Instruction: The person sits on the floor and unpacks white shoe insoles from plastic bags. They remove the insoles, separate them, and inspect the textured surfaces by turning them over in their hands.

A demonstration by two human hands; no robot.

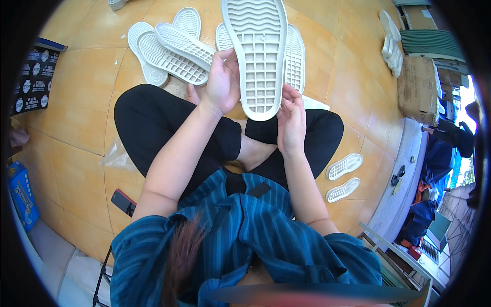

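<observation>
Between my two hands, a white shoe sole (261, 71) is held up over my crossed legs, its gridded and wavy-ribbed face toward me. My left hand (225, 82) grips its left edge, the thumb along the rim and the other fingers partly behind it. At the lower right edge, my right hand (292, 120) closes its fingers on the same sole. Beyond it, more white soles lie on the floor: a loose pile (171, 55) at the left and another sole (295, 59) partly hidden behind the held one.
Two small soles (343, 178) lie right of my knee. A phone (123, 202) rests by my left elbow, near clear plastic (117, 154). A cardboard box (417, 91) and white soles (391, 46) stand at the right. Left are a black printed box (35, 77) and a blue package (23, 197).
</observation>
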